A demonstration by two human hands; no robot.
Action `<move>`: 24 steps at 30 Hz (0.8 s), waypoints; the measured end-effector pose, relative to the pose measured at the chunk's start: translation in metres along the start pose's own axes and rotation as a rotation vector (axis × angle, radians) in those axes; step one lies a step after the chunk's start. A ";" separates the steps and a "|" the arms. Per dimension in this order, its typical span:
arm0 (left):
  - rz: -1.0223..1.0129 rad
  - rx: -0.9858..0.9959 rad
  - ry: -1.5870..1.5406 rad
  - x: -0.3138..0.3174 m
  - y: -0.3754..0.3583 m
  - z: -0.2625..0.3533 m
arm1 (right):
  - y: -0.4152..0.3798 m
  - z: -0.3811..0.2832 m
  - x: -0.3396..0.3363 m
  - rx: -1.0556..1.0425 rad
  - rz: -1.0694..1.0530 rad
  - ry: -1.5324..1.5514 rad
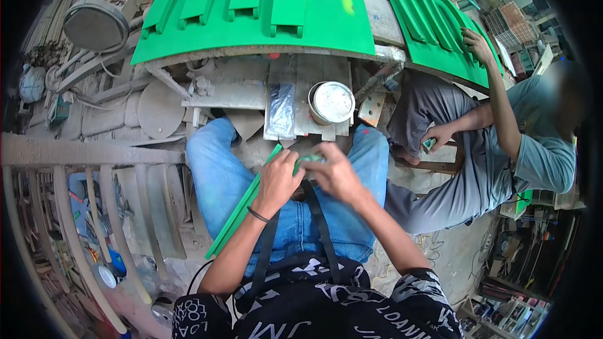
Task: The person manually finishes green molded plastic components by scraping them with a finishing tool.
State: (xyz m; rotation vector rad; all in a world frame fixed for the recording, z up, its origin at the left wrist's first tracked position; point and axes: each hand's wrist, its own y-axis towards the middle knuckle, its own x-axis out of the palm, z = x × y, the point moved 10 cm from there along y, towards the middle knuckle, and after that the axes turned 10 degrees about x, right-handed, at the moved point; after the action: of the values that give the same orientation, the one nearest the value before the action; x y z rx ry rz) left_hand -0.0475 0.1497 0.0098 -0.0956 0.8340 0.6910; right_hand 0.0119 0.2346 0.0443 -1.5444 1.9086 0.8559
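My left hand [278, 177] is closed around a long, narrow green strip [242, 213], which slants across my left thigh from near the knee back toward my hip. Close beside it, my right hand [337, 174] is blurred by motion, its fingers curled at a small green piece [308, 161]. What that piece is, I cannot tell. Both hands are over my lap, between my knees.
Ahead stands a bench with a large green panel [326, 0] bearing several raised slats. A paint-spattered bucket [333, 102] sits below it, beside a plastic-wrapped packet [281, 110]. At right, a seated person [534, 132] touches another slatted green panel [411, 31]. A slatted wooden frame [94, 158] stands left.
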 end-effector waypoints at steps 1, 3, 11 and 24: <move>0.012 0.037 0.003 0.000 -0.001 0.002 | 0.000 -0.002 0.007 0.063 -0.053 -0.023; 0.037 0.047 -0.025 -0.004 0.001 0.006 | 0.005 0.005 -0.001 0.025 0.073 0.033; 0.021 0.085 -0.106 -0.005 0.000 0.008 | 0.034 -0.006 -0.118 0.123 0.764 0.155; 0.183 0.132 -0.199 -0.013 0.002 0.016 | -0.019 0.072 0.004 0.378 0.506 0.291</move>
State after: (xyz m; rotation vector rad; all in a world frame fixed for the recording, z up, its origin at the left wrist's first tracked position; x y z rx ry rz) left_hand -0.0441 0.1498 0.0298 0.1683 0.6997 0.8014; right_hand 0.0304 0.2838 -0.0088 -1.0142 2.5563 0.4298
